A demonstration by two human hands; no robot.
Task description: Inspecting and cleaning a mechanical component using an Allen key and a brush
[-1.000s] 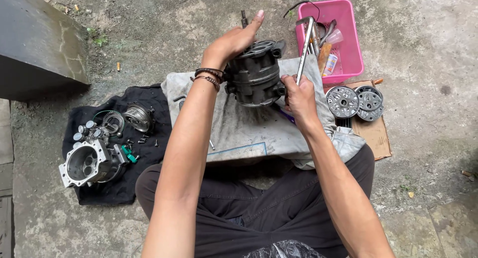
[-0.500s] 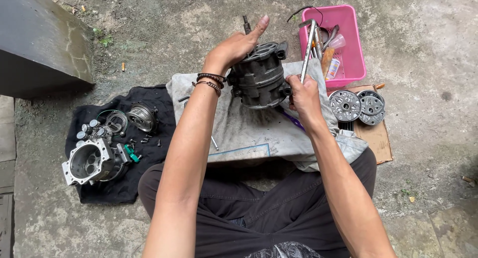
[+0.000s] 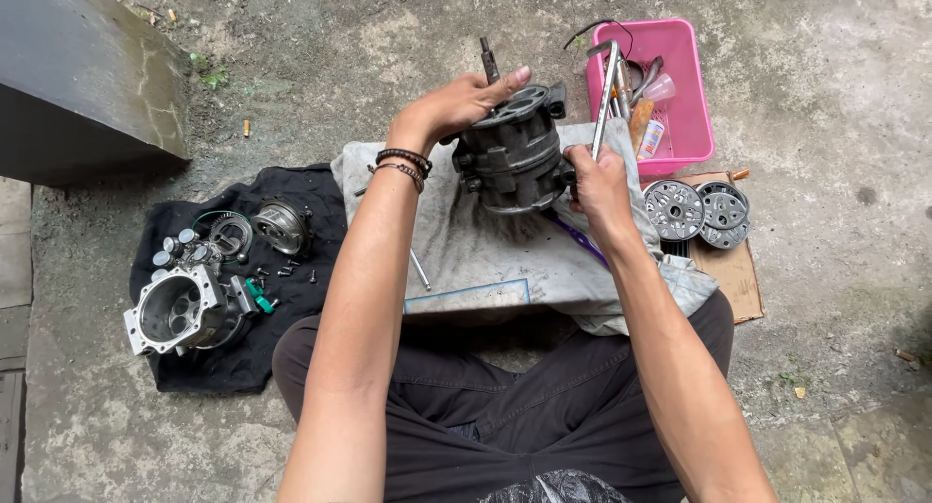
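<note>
A dark round metal compressor body (image 3: 515, 158) with a shaft sticking up stands on a grey cloth (image 3: 485, 246) in front of me. My left hand (image 3: 456, 105), with bead bracelets at the wrist, lies flat over its top and steadies it. My right hand (image 3: 594, 178) grips a long silver wrench (image 3: 604, 95) whose lower end sits against the right side of the body, the handle pointing up toward the pink tray.
A pink plastic tray (image 3: 694, 85) of tools stands at the back right. Two round metal clutch discs (image 3: 699, 210) lie on cardboard at right. A black cloth (image 3: 233, 348) at left bears a silver housing (image 3: 180, 309) and several small parts. A dark slab (image 3: 78, 76) sits back left.
The view has shifted slightly. My right hand has swung the wrench handle a little to the right and up; my left hand stays pressed on the compressor top.
</note>
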